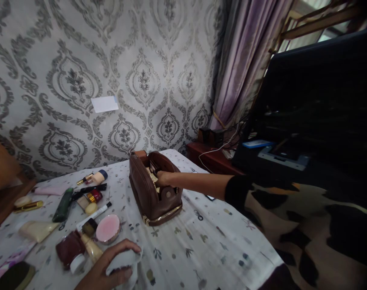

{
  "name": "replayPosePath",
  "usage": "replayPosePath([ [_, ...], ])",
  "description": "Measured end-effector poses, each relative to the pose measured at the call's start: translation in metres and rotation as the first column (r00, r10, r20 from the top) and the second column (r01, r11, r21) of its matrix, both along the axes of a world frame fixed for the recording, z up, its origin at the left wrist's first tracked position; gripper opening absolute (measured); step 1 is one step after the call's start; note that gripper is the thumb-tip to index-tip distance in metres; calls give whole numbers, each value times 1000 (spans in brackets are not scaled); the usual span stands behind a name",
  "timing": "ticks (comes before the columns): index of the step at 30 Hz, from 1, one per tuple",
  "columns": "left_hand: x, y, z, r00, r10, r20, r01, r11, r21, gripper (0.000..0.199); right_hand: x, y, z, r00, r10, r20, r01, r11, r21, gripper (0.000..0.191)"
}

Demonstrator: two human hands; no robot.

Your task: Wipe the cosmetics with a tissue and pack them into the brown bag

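Note:
A brown leather cosmetic bag [141, 189] with a gold zip stands unzipped on the patterned sheet. My right hand [164, 178] reaches down into it, its fingers curled and partly hidden; pale cream material shows beside them, and I cannot make out what they grip. Low in the view, my left hand [111, 262] is closed around a crumpled white tissue [123, 261]. Just beyond that hand lie a round pink compact [108, 228], a beige tube [92, 246] and a dark red bottle with a white cap [70, 249].
More cosmetics lie to the left, among them a green tube [63, 204], a cream tube [38, 230] and a white pen-like stick [94, 215]. A patterned wall rises behind the bed. At right are a red-brown cabinet [204, 155] with a white cable and a large black case [310, 104].

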State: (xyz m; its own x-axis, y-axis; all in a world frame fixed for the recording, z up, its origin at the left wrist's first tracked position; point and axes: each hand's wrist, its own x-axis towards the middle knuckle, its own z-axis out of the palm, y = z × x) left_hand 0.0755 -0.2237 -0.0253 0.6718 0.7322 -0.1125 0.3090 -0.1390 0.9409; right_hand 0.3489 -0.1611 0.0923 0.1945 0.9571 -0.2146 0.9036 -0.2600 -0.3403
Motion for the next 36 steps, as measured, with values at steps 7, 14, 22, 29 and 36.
replayPosePath([
  [7, -5, 12, 1, 999, 35, -34, -33, 998, 50, 49, 13, -23, 28, 990, 109, 89, -113, 992, 51, 29],
  [14, -9, 16, -5, 1000, -6, -25, 6, 1000, 27, 43, 22, -114, -20, 860, 475, 188, -511, 796, 325, 23],
  [22, -4, 14, -6, 999, 52, -8, -52, 998, 47, 47, 26, -132, -63, 882, 406, 240, -459, 621, 635, 32],
  [29, 6, 11, 19, 992, -35, 125, 27, 998, 64, 44, 12, -112, -63, 895, 369, 252, -414, 473, 778, 26],
  [36, 2, 14, 23, 973, 86, 214, -97, 995, 39, 44, -7, -103, -79, 895, 292, 338, -420, 296, 858, 19],
])
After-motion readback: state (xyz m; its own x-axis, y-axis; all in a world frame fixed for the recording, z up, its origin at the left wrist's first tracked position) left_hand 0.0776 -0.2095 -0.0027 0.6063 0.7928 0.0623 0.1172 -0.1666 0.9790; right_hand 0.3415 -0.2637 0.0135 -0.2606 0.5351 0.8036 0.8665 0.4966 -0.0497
